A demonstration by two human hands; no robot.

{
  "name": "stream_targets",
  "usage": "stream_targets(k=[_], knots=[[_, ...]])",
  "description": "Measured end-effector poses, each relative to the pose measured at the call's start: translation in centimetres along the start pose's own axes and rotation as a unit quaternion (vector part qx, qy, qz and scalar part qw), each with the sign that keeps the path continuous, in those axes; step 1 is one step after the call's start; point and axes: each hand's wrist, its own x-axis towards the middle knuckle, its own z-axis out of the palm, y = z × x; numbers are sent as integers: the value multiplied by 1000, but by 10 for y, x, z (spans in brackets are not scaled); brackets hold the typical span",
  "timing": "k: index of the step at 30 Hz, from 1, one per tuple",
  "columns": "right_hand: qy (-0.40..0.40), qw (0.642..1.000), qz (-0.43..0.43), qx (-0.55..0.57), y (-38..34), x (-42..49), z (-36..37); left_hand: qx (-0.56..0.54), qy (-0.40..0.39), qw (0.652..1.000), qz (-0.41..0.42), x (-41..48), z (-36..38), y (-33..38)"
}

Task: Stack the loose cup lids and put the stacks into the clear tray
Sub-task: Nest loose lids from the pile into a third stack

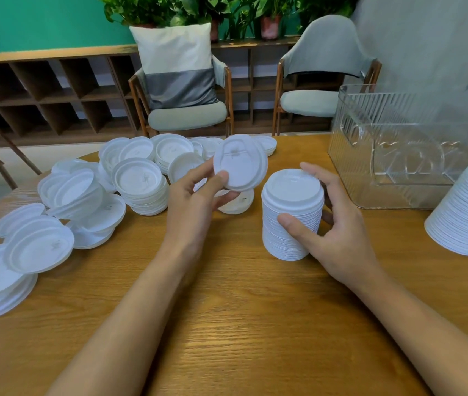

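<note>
My left hand [198,192] pinches a few white cup lids [240,162] by their lower edge, tilted up above the table. My right hand [324,221] curls around a tall stack of white lids [291,212] standing on the wooden table [227,324], thumb in front and fingers behind. Many loose lids [90,192] lie scattered and in low piles across the left and far side. The clear ribbed tray [409,144] stands at the right rear, holding no lids. Another tall lid stack [466,212] stands at the right edge.
Two grey upholstered chairs [187,115] stand beyond the table, one with a cushion. Behind them runs a low wooden shelf unit [41,92] with potted plants on top. One lid [237,202] lies on the table under the held ones.
</note>
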Motion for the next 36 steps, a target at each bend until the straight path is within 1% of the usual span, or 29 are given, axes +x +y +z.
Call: stream_targets(k=[2,3,5,11,13,16,19,23,27,30,36], knots=[[-3,1000,2,3,-2,0,0,-27,-43,998,-20,-1,0,3],[-4,1000,2,7,-3,0,0,-24,-65,997,-24,-2,1,4],[-11,1000,-2,17,-4,0,0,12,-97,995,-13,-4,4,4],[-33,999,-25,25,-4,-1,1,102,-134,985,33,-13,12,4],[-34,999,-41,10,-3,-1,2,130,-137,980,61,-16,14,4],[-33,998,-47,5,-2,-2,2,176,-121,972,93,-18,16,2],[-32,998,-44,9,-3,-2,2,214,-115,964,105,-20,18,0],[-33,999,-42,9,-4,-2,2,212,-147,960,108,-23,19,2],[-48,998,-34,18,-6,-2,1,199,-138,963,119,-25,21,2],[-53,998,-32,23,-7,-3,0,210,-132,961,119,-26,21,2],[-55,997,-44,27,-7,-3,1,246,-161,948,119,-29,24,-1]])
